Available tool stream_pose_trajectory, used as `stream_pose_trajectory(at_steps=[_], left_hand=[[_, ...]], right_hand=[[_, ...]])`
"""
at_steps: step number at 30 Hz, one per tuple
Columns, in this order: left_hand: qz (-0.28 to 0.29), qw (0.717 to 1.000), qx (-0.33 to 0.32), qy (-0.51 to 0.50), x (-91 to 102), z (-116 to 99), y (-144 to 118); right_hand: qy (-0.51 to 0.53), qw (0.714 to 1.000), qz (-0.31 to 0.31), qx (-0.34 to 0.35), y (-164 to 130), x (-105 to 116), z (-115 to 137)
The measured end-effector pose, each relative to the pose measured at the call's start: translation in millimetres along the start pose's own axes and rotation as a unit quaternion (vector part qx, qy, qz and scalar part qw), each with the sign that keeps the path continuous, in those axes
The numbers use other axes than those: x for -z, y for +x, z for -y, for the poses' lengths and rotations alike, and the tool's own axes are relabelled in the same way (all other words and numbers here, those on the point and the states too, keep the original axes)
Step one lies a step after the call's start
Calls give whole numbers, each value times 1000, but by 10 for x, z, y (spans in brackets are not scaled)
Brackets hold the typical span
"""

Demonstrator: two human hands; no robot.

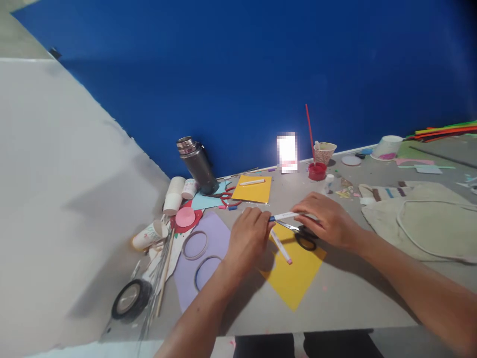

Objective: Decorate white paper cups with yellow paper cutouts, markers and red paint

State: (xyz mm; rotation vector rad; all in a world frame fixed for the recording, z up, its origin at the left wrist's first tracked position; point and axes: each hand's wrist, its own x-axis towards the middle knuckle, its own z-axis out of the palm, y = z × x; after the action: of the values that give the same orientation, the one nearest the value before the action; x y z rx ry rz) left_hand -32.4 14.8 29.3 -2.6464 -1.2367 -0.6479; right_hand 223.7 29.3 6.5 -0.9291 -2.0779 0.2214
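Above the table, a white marker with a blue cap (285, 217) spans the space between my two hands. My left hand (250, 229) is closed around its blue end. The white end is pinched in the fingers of my right hand (326, 216). Below them lies a yellow paper sheet (294, 288) with a pair of black-handled scissors (305, 241) above its upper part. Whether the right fingers touch the scissors, I cannot tell. A second white marker, with a pink tip (282, 247), lies on the sheet by my left hand, its upper end partly hidden.
Left are purple paper (216, 228), tape rings (195, 245), black tape (130, 299) and paper cups (174, 195). Behind stand a dark flask (197, 166) and a yellow pad (257, 191). A red paint pot (317, 172) and a cloth bag (428, 223) are right. A blue wall (242, 74) closes the back.
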Motion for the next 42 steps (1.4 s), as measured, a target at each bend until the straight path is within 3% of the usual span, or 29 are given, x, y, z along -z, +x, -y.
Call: stream_pose_trajectory(at_steps=[3, 5, 7, 9, 11, 13, 15, 18, 21, 23, 25, 27, 30, 36, 39, 42], left_hand=[[17, 999, -11, 38, 189, -196, -13], [23, 999, -23, 24, 219, -327, -13], [28, 999, -17, 5, 182, -399, -13], [35, 999, -13, -9, 150, -370, -43], [8, 1000, 6, -14, 186, -223, -120], [-63, 993, 103, -7, 280, 21, -226], [-81, 984, 160, 2, 358, 294, -317], [2, 977, 211, 12, 325, 560, -379], [17, 980, 197, 4, 170, 512, -407], [-13, 994, 105, -24, 80, 340, -438], [37, 997, -7, -67, 15, 147, -465], [101, 990, -46, -82, -44, 21, -457], [131, 988, -33, -71, -151, 26, -366], [105, 991, -23, -84, -208, 317, -129], [116, 981, 43, -147, -126, 440, -16], [136, 952, 115, -251, -41, 553, 103]], right_hand=[[192, 970, -4, -151, -53, 61, 126], [371, 905, -10, -210, -92, 41, 196], [484, 842, 20, -238, -110, -10, 251], [508, 817, 27, -269, -86, -30, 257], [498, 809, -41, -309, -14, 28, 184], [524, 761, -185, -334, 81, 146, 45], [535, 736, -233, -343, 151, 246, -87], [542, 742, -188, -347, 158, 219, -113], [505, 787, -104, -338, 87, 45, 20], [476, 808, -92, -334, 42, -51, 85], [462, 815, -102, -334, 18, -98, 91], [459, 814, -109, -340, 12, -114, 51], [449, 816, -108, -349, 8, -126, -27], [424, 828, -90, -356, 8, -142, -60], [430, 826, -90, -353, 20, -131, -45], [440, 823, -109, -344, 26, -125, -51]])
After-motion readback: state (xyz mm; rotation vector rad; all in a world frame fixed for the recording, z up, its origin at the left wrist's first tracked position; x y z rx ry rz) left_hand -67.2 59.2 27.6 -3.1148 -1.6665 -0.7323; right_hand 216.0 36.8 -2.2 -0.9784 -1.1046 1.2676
